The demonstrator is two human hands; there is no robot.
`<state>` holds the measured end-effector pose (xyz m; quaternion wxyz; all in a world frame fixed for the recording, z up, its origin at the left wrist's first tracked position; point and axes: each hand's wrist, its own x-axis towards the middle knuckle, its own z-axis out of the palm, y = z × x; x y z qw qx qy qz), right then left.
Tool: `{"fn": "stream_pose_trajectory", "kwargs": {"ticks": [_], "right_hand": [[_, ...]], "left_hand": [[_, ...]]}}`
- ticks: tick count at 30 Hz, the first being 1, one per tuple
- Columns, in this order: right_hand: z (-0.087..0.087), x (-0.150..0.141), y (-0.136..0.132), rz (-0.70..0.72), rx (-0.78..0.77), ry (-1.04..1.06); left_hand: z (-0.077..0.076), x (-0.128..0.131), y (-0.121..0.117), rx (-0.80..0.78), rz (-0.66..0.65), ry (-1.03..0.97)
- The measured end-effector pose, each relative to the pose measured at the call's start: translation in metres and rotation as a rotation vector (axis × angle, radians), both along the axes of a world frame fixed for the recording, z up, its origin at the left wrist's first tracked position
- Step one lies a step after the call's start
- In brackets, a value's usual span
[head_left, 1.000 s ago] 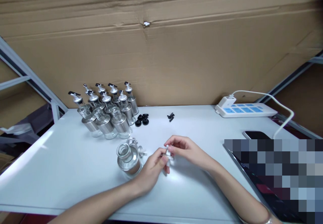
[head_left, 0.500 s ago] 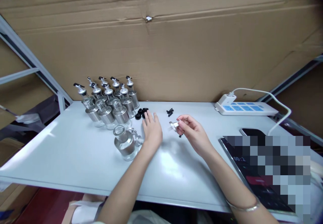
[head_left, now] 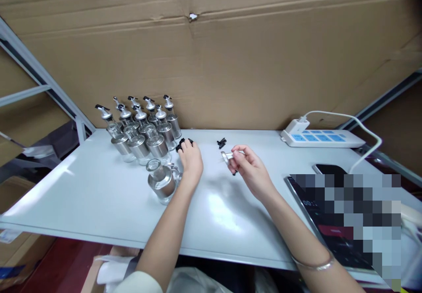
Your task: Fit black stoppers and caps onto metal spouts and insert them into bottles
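My right hand (head_left: 247,165) pinches a silver pourer spout (head_left: 227,155) above the table, its round flange facing left. My left hand (head_left: 192,157) bends its fingers down onto a small pile of round black stoppers (head_left: 181,144); the fingertips are partly hidden there and seem closed on a stopper. Beside my left forearm stands an open glass bottle (head_left: 161,183) with a steel band. Loose silver spouts (head_left: 175,170) lie just behind it, partly covered by the bottle and arm. Small black levers (head_left: 221,142) lie between and beyond my hands.
Several glass bottles (head_left: 138,145) stand grouped at the back left, many with spouts fitted. At the right are a white power strip (head_left: 329,139) with a charger and cable, a phone (head_left: 326,169) and a tablet (head_left: 316,214). A cardboard wall (head_left: 231,64) closes the back.
My left hand has moved slightly left, and its outstretched fingers have curled down onto the black stoppers. My right hand keeps the spout, turned a little, in nearly the same place.
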<state>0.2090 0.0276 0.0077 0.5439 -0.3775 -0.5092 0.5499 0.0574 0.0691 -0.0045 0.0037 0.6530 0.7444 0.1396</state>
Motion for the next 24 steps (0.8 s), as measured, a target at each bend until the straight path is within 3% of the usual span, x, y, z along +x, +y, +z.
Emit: {"fn": "stream_pose_trajectory", "kwargs": {"ticks": [6,10,14,16,20,24], "right_hand": [[-0.002,0.001,0.001,-0.052,-0.044,0.059],[-0.002,0.002,0.002,-0.11,-0.032,0.052],[-0.001,0.003,0.003,-0.108,-0.006,0.068],[0.0,0.003,0.003,-0.105,0.005,0.061],[0.0,0.003,0.003,-0.108,0.02,0.012],[-0.001,0.001,0.001,-0.101,0.007,-0.146]], "left_hand": [[0.009,0.004,-0.005,-0.011,-0.076,-0.028],[0.014,0.013,-0.027,-0.023,-0.25,-0.067],[-0.001,0.009,-0.054,0.017,-0.554,-0.237],[-0.012,-0.001,-0.063,0.065,-0.634,-0.393],[-0.03,-0.021,-0.072,0.21,-0.661,-0.647],[-0.034,-0.027,-0.074,0.384,-0.619,-0.779]]}}
